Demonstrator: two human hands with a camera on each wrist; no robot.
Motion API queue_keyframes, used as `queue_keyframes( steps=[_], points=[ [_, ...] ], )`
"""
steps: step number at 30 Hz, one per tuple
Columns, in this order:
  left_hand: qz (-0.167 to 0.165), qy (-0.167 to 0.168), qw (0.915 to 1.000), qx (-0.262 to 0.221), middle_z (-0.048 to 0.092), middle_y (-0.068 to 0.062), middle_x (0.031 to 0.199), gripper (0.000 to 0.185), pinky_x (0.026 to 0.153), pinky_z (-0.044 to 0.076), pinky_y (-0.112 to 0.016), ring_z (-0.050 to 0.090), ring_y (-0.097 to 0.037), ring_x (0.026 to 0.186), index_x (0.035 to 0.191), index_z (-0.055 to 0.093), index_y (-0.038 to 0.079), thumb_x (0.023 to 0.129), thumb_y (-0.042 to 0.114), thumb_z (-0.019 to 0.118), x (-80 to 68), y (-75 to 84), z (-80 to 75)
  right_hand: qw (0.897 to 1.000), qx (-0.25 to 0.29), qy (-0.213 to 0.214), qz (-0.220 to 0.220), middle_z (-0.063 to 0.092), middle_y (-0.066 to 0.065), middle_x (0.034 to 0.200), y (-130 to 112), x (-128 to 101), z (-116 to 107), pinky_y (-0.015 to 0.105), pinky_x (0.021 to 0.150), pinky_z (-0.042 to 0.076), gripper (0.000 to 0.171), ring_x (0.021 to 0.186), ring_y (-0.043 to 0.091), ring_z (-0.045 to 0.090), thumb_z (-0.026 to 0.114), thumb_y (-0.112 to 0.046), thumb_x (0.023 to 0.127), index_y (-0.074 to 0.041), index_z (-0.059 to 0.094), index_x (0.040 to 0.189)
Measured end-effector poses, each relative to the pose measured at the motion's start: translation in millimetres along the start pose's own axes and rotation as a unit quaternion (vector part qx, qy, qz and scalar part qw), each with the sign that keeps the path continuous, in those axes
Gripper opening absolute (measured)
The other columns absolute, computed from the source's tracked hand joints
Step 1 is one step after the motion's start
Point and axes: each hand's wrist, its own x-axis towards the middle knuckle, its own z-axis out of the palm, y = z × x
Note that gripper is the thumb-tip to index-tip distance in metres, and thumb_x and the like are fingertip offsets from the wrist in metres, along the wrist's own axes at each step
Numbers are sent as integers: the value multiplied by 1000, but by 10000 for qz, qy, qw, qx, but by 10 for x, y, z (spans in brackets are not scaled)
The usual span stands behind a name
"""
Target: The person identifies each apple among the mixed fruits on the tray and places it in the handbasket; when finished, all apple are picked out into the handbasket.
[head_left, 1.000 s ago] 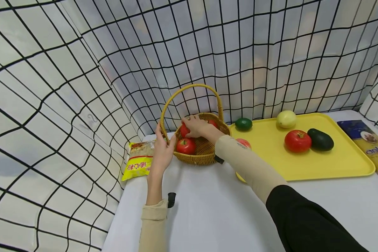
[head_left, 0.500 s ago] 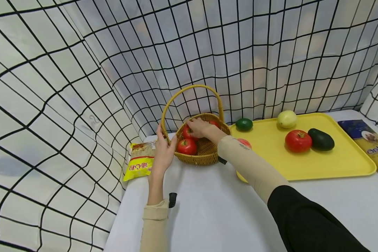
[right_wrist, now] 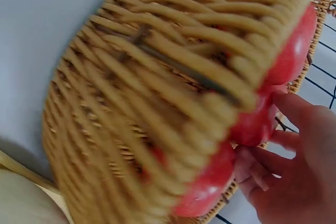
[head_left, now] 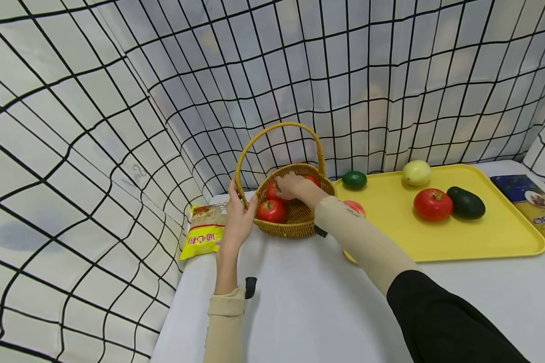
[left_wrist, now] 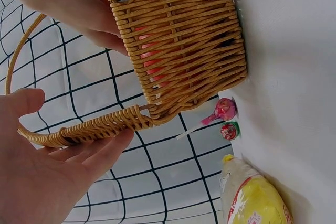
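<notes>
A wicker basket [head_left: 290, 231] with a tall arched handle [head_left: 272, 129] stands at the back left of the table. In it lie several red tomatoes, one at the front left [head_left: 271, 212] and one at the back right [head_left: 312, 179]. My right hand [head_left: 295, 185] reaches inside, thumb and fingers around the middle tomato [right_wrist: 254, 120], which the wicker wall partly covers in the right wrist view. At the handle's left base, my left hand [head_left: 238, 217] holds its straight fingers [left_wrist: 107, 150] against the outside, with the thumb [left_wrist: 27, 102] standing apart from the cane.
A yellow tray [head_left: 390, 247] to the right bears a tomato [head_left: 433, 204], a dark avocado [head_left: 466, 203], a pale yellow fruit [head_left: 416, 173], a green fruit [head_left: 354, 180] and a half-hidden reddish fruit [head_left: 355, 207]. Pasta bags [head_left: 205, 233] flank both sides. Lollipops [left_wrist: 226, 109] lie behind the basket. Black netting surrounds the table.
My right hand and the tomato at its fingers have shifted slightly rightward and toward the front of the basket. The left hand stays at the handle. The head view has moved a little.
</notes>
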Motion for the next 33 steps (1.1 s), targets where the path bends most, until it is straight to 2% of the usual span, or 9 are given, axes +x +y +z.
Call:
queue_keyframes(
  steps=[5, 10, 13, 17, 24, 28, 33],
  points=[
    [-27, 1, 10000, -1, 28, -20, 166, 78, 112, 44, -62, 45, -41, 143, 165, -3, 28, 108, 42, 48, 7, 1, 4, 9989, 109, 266, -368, 30, 18, 168, 96, -37, 62, 52, 127, 28, 63, 158, 37, 24, 47, -39, 109, -14, 28, 163],
    [4, 8, 10000, -42, 29, -21, 165, 78, 110, 44, -63, 47, -44, 140, 165, -3, 28, 108, 39, 49, 18, -23, 4, 9940, 173, 701, -826, 38, 19, 162, 194, -145, 78, 54, 123, 35, 60, 152, 38, 32, 50, -38, 108, -12, 34, 160],
    [8, 7, 10000, -21, 29, -22, 165, 79, 111, 43, -63, 45, -44, 142, 165, -3, 28, 108, 39, 49, 13, -33, 2, 9885, 211, 1036, -1083, 43, 19, 158, 247, -289, 37, 53, 122, 36, 57, 149, 38, 36, 52, -35, 107, -11, 39, 157],
    [38, 2, 10000, -55, 27, -19, 166, 78, 113, 43, -62, 43, -40, 144, 165, -3, 28, 107, 40, 49, 24, -28, -8, 9789, 314, 1547, -1298, 45, 17, 156, 332, -606, -100, 53, 122, 35, 54, 148, 37, 37, 54, -34, 107, -10, 44, 153],
    [241, -27, 9995, -198, 27, -17, 167, 77, 116, 41, -61, 40, -37, 147, 165, -1, 28, 107, 40, 49, 133, 30, 65, 9518, 656, 2648, -1404, 48, 12, 153, 583, -1351, -391, 52, 117, 41, 47, 141, 32, 41, 57, -30, 106, -13, 50, 149],
    [139, -73, 9997, -176, 25, -17, 168, 77, 116, 40, -61, 37, -37, 150, 165, -2, 30, 108, 39, 49, 91, 10, 51, 9339, 938, 3148, -1411, 48, 10, 154, 676, -1786, -399, 53, 118, 40, 48, 145, 31, 39, 60, -30, 104, -16, 50, 150],
    [81, -42, 9999, -45, 24, -18, 168, 77, 116, 41, -62, 38, -38, 150, 165, -3, 28, 108, 34, 49, 25, -26, -28, 9030, 1160, 3908, -1357, 50, 10, 152, 855, -2317, -349, 57, 117, 38, 50, 143, 32, 40, 65, -20, 101, -16, 51, 149]
  ],
)
